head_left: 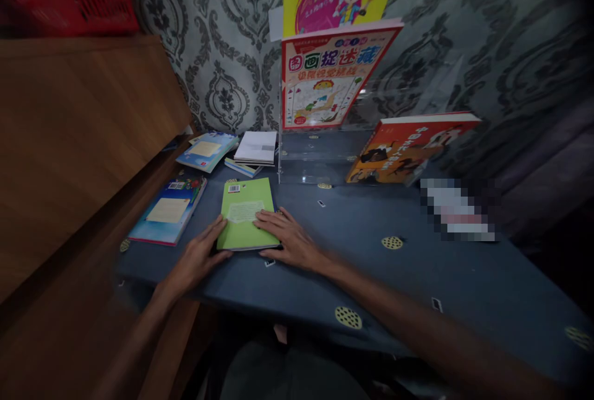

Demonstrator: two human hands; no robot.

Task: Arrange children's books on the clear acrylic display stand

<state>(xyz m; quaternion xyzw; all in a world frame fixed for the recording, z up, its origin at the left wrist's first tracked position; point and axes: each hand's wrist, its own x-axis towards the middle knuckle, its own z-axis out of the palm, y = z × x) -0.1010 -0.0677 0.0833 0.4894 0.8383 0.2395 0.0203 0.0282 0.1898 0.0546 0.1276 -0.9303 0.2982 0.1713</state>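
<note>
Green side up, find the book [244, 233] flat on the dark tablecloth [366, 221], towards nine o'clock from its middle. Note the left hand [198, 255] loosely open against the nine o'clock edge, the right hand [292, 240] spread with fingertips atop the three o'clock side. Press lightly and evenly for a square hold. Mind the blue book [167, 211] near at nine, white-topped pile [255, 145] at twelve, clear stand [279, 156] between one and two, and pixelated item [459, 211] at three, too masked to identify.
</note>
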